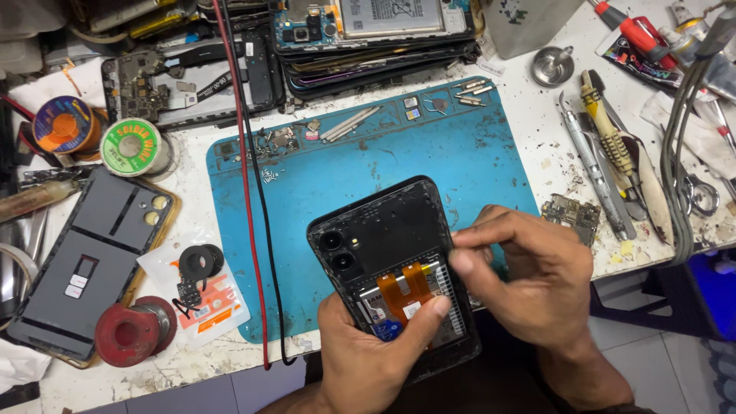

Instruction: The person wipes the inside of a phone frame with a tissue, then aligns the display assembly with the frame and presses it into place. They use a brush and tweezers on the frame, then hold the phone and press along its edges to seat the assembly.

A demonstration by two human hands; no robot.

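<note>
An opened black phone (383, 230) with its back cover off lies tilted over the near edge of a blue repair mat (429, 146). Its two camera lenses, an orange flex cable (406, 285) and the battery show. My left hand (376, 353) holds the phone from below, thumb pressed on the flex cable and battery. My right hand (529, 284) hovers at the phone's right edge, fingers pinched together over the inside; whether anything is pinched between them is too small to tell.
A grey phone back cover (92, 261) lies at left beside solder wire spools (132, 147). Stacked opened phones (368, 38) sit at the back. Red and black cables (249, 192) cross the mat. Screwdrivers and tweezers (606, 146) and a small circuit board (571, 215) lie at right.
</note>
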